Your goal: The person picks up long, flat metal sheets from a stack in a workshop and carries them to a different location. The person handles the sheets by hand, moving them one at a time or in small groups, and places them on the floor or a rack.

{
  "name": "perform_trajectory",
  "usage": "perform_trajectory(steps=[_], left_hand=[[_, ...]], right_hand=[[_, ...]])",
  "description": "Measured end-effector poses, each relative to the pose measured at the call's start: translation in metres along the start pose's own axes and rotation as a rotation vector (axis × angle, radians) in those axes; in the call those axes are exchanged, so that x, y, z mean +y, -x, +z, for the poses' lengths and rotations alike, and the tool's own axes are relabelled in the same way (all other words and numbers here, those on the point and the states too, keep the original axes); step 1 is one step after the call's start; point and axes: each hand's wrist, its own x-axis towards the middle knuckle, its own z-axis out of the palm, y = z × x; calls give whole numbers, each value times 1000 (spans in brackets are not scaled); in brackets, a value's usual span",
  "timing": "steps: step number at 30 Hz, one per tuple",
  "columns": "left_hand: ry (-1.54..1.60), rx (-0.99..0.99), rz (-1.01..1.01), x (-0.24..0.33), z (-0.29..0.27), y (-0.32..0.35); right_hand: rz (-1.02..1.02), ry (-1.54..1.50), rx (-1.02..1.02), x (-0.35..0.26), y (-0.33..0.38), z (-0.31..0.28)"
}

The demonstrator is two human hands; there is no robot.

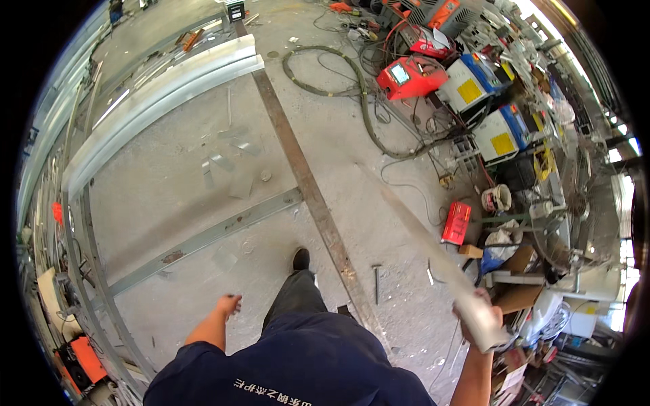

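My right hand (479, 314) is wrapped round the near part of a long grey metal tube (433, 247). The tube slants up and away to the left, and its far part is smeared by motion. My left hand (230, 304) hangs beside my leg, fingers loosely apart and nothing in them. Between my foot and the tube, a hammer (377, 284) lies on the concrete floor. A rusty steel bar (298, 162) runs along the floor left of the tube, joined by a grey crossbar (203, 240).
Long pale metal profiles (162, 101) lie across the far left of the frame. Small metal offcuts (221, 161) are scattered inside it. A red machine (409, 78), a looped cable (362, 95), a red box (457, 223) and a bucket (496, 198) stand or lie to the right.
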Motion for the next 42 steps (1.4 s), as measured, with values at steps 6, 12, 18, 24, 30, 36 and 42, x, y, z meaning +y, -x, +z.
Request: perform_trajectory(steps=[6, 12, 18, 24, 30, 36, 42], left_hand=[[32, 36, 182, 162, -17, 9], [-150, 246, 232, 206, -58, -25], [-171, 205, 173, 296, -18, -26], [-127, 392, 66, 335, 5, -61], [-99, 150, -123, 436, 98, -3], [188, 270, -54, 604, 101, 44], [2, 393, -65, 685, 79, -5]], right_hand=[[-604, 377, -24, -96, -141, 52], [-1000, 1059, 822, -164, -252, 63], [-1064, 554, 722, -203, -384, 33], [-949, 400, 595, -261, -588, -5], [-869, 379, 96, -355, -786, -32], [-830, 416, -174, -394, -902, 22], [-787, 263, -332, -394, -978, 78]])
